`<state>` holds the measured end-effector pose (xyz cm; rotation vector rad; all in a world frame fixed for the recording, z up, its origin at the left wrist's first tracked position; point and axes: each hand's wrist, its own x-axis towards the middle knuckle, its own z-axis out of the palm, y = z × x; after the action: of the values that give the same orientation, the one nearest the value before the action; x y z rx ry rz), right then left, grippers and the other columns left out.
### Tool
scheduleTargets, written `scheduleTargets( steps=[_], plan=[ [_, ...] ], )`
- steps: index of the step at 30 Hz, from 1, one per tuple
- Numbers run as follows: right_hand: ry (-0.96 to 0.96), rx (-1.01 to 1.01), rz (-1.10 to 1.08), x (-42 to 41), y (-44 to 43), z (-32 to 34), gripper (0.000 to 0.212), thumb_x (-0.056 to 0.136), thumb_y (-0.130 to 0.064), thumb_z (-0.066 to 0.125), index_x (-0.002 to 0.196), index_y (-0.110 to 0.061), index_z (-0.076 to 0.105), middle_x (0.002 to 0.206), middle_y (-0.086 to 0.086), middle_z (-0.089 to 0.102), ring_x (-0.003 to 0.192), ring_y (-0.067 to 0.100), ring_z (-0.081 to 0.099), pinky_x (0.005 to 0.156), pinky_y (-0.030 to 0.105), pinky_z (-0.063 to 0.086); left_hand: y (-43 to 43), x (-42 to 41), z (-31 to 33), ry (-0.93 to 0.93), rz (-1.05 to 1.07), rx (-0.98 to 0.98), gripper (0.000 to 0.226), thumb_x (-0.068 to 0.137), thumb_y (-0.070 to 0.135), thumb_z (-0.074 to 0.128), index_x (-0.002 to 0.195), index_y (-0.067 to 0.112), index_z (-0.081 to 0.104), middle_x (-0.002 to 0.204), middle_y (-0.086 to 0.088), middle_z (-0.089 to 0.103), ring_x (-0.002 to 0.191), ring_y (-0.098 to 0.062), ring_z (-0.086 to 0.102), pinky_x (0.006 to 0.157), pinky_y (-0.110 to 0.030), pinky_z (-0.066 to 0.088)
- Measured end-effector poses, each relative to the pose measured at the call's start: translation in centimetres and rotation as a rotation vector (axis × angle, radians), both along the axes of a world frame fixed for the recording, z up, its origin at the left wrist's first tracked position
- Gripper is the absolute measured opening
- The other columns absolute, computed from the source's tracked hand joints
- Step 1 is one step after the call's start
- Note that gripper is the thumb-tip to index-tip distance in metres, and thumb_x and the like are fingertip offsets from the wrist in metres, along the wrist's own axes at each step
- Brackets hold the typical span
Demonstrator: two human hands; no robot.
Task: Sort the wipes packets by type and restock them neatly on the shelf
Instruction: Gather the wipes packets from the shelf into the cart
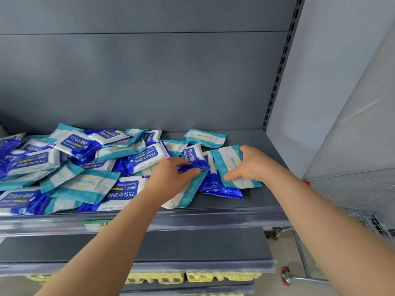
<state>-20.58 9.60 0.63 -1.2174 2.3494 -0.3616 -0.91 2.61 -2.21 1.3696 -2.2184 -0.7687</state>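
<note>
Wipes packets (85,182) lie jumbled on the shelf (245,137), blue and teal mixed. The left hand (171,178) pinches a blue packet (193,159). The right hand (254,165) curls around a teal packet (229,165), apparently to separate the types.

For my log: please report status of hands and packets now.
Status: left hand grips blue packet; right hand grips teal packet; pile on shelf unsorted.
</note>
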Motion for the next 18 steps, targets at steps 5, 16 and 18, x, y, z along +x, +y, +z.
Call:
scheduleTargets(
  steps=[5,16,18],
  plan=[
    [-0.165,-0.058,-0.07,-1.3,0.1,-0.5,0.06,0.057,-0.031,0.09,0.1,-0.012,0.052,0.098,0.003,0.061,0.083,0.016,0.059,0.065,0.03,0.05,-0.2,-1.1,1.1,0.133,0.082,0.207,0.031,0.08,0.043,0.074,0.089,0.013,0.075,0.082,-0.001,0.068,0.065,-0.008,0.055,0.055,-0.023,0.041],
    [-0.621,-0.519,-0.194,-7.9,0.5,1.1,0.043,0.071,0.01,0.074,0.109,-0.003,0.061,0.108,0.012,0.069,0.086,0.022,0.068,0.071,0.035,0.056,-0.8,-3.1,1.4,-0.116,0.207,0.179,0.051,0.066,0.054,0.08,0.084,0.009,0.065,0.082,-0.005,0.068,0.075,-0.017,0.065,0.069,-0.033,0.053],
    [-0.682,-0.553,-0.179,-8.4,0.2,1.7,0.046,0.072,0.01,0.073,0.114,-0.003,0.059,0.109,0.011,0.069,0.091,0.024,0.068,0.078,0.037,0.057,-0.7,-3.4,1.9,-0.136,0.205,0.212,0.051,0.064,0.054,0.082,0.077,0.013,0.055,0.079,-0.002,0.064,0.077,-0.019,0.067,0.075,-0.036,0.056]
  ],
)
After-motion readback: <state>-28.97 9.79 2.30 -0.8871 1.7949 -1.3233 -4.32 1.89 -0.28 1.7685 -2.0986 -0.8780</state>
